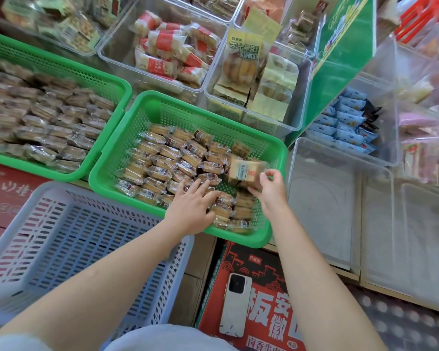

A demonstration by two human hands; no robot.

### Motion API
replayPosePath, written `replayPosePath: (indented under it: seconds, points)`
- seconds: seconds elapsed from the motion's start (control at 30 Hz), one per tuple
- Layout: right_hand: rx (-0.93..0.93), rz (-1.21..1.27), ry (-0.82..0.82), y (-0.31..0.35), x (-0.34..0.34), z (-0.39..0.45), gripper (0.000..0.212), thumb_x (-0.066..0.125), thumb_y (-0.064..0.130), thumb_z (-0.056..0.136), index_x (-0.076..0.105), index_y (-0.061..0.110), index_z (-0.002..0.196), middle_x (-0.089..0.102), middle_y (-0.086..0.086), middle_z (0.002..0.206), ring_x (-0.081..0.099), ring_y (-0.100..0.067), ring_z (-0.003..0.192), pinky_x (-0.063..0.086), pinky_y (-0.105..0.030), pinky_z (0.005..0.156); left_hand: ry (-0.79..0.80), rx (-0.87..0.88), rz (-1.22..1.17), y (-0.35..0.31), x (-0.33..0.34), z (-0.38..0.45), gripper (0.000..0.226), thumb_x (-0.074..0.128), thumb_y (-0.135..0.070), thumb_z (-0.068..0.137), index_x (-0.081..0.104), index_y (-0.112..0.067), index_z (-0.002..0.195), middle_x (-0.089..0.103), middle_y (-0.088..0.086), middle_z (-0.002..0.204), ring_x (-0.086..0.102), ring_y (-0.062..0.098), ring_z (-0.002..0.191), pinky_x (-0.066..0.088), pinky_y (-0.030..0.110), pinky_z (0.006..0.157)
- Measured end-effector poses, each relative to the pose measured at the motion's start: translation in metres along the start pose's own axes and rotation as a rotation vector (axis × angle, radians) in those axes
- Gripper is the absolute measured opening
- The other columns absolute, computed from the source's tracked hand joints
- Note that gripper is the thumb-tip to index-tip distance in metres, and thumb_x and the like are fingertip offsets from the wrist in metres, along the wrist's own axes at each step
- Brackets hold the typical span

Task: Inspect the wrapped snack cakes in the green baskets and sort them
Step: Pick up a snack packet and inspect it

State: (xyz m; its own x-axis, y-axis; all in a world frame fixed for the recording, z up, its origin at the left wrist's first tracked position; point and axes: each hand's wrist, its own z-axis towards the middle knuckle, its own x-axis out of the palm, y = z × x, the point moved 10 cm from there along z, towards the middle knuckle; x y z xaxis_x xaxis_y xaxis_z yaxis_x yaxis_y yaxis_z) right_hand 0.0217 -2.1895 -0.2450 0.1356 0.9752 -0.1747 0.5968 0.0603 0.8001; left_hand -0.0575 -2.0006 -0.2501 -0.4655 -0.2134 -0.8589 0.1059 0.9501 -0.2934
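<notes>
Here the right hand (pixel 270 190) pinches one wrapped snack cake (pixel 246 172) between curled fingers and thumb, holding it tilted just above the right side of the nearer green basket (pixel 127 158). The left hand (pixel 194 203) lies flat with fingers spread and straight, resting on the wrapped cakes (pixel 162 160) packed in rows inside that same basket; it grips nothing.

Beside this basket, to the left and touching its rim, a second green basket (pixel 61 69) holds many more wrapped cakes, blurred in this view. Below the two, under the left forearm, sits a grey-blue slotted basket (pixel 74 236). A white phone (pixel 235 304) lies face down on a red printed carton (pixel 264 312) between the person's forearms.

Behind the green baskets stand clear plastic bins: one with red-and-white wrapped snacks (pixel 173 54), one just right of it with yellow-green packets (pixel 249 72). To the right, past a green sign panel (pixel 340 59), another clear bin holds blue packets (pixel 345 122), and nearer clear bins (pixel 327 198) stand beside the right hand.
</notes>
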Motion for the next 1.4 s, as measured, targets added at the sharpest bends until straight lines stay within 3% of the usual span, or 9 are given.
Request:
replayPosePath:
  seconds: [0.2, 0.33, 0.43, 0.53, 0.63, 0.73, 0.97, 1.1, 1.4]
  points:
    - [0.065, 0.465, -0.013, 0.008, -0.021, -0.028, 0.009, 0.035, 0.005, 0.107, 0.043, 0.01, 0.109, 0.068, -0.015, 0.104, 0.072, -0.029, 0.082, 0.059, -0.042, 0.076, -0.011, -0.005, -0.003, 0.001, 0.001, 0.002, 0.059, 0.034, -0.047, 0.1, 0.02, -0.04, 0.156, 0.007, 0.003, 0.17, 0.002, 0.025, 0.157, -0.004, 0.055, 0.124]
    - [0.03, 0.404, -0.013, 0.007, -0.034, -0.06, 0.009, 0.035, 0.005, 0.107, 0.043, 0.009, 0.108, 0.069, -0.016, 0.107, 0.072, -0.027, 0.08, 0.058, -0.038, 0.073, -0.108, 0.02, -0.091, -0.001, -0.01, -0.002, 0.056, 0.04, -0.041, 0.102, 0.026, -0.035, 0.157, 0.019, 0.001, 0.168, 0.009, 0.021, 0.156, 0.0, 0.05, 0.125]
    - [0.028, 0.295, 0.014, 0.001, -0.033, -0.082, 0.011, 0.035, 0.006, 0.107, 0.045, 0.011, 0.104, 0.071, -0.014, 0.103, 0.074, -0.025, 0.078, 0.058, -0.036, 0.073, -0.278, -0.054, -0.606, -0.001, -0.037, -0.016, 0.041, 0.048, -0.028, 0.105, 0.049, -0.023, 0.146, 0.053, -0.001, 0.148, 0.042, 0.017, 0.141, 0.03, 0.038, 0.118]
    - [0.008, 0.17, 0.07, -0.001, -0.023, -0.101, 0.01, 0.037, 0.008, 0.107, 0.047, 0.011, 0.104, 0.073, -0.013, 0.099, 0.075, -0.026, 0.079, 0.058, -0.035, 0.07, -0.158, -0.256, -1.444, -0.009, -0.033, -0.036, 0.031, 0.052, -0.036, 0.104, 0.061, -0.025, 0.132, 0.07, 0.002, 0.121, 0.066, 0.02, 0.115, 0.056, 0.036, 0.092]
    - [-0.037, 0.013, 0.134, -0.002, -0.01, -0.121, 0.009, 0.041, 0.012, 0.106, 0.049, 0.014, 0.102, 0.076, -0.011, 0.095, 0.074, -0.03, 0.086, 0.059, -0.045, 0.079, -0.05, -0.25, -1.788, -0.023, -0.036, -0.057, 0.027, 0.064, -0.029, 0.097, 0.066, -0.025, 0.124, 0.067, 0.014, 0.108, 0.069, 0.025, 0.1, 0.062, 0.038, 0.075]
    - [-0.112, -0.087, 0.144, 0.003, -0.008, -0.141, 0.01, 0.047, 0.012, 0.104, 0.053, 0.015, 0.097, 0.069, -0.015, 0.105, 0.07, -0.031, 0.096, 0.058, -0.05, 0.081, -0.038, -0.168, -1.892, -0.026, -0.047, -0.08, 0.02, 0.066, -0.018, 0.092, 0.065, -0.015, 0.112, 0.069, 0.007, 0.097, 0.068, 0.016, 0.084, 0.061, 0.031, 0.063]
    - [-0.311, -0.142, 0.187, 0.03, -0.008, -0.201, 0.012, 0.043, 0.015, 0.106, 0.046, 0.017, 0.095, 0.068, -0.008, 0.093, 0.06, -0.002, 0.064, 0.043, -0.016, 0.05, -0.02, -0.074, -2.003, -0.025, -0.051, -0.125, 0.022, 0.066, -0.02, 0.088, 0.063, -0.013, 0.108, 0.071, 0.017, 0.111, 0.071, 0.026, 0.088, 0.061, 0.029, 0.058]
    - [-0.339, -0.052, 0.202, 0.035, -0.009, -0.226, 0.008, 0.043, 0.012, 0.106, 0.046, 0.013, 0.098, 0.065, -0.013, 0.087, 0.05, -0.008, 0.055, 0.034, -0.018, 0.042, 0.027, -0.016, -2.084, -0.033, -0.049, -0.144, 0.038, 0.062, -0.018, 0.094, 0.057, -0.005, 0.129, 0.071, 0.018, 0.11, 0.071, 0.024, 0.084, 0.06, 0.029, 0.06]
    - [-0.198, 0.211, 0.271, 0.026, -0.023, -0.258, 0.003, 0.046, 0.01, 0.104, 0.046, 0.007, 0.102, 0.069, -0.03, 0.1, 0.035, -0.011, 0.05, 0.024, -0.023, 0.045, -0.026, 0.07, -2.011, -0.038, -0.059, -0.176, 0.021, 0.08, -0.016, 0.081, 0.065, -0.005, 0.091, 0.075, 0.012, 0.097, 0.074, 0.02, 0.085, 0.06, 0.026, 0.061]
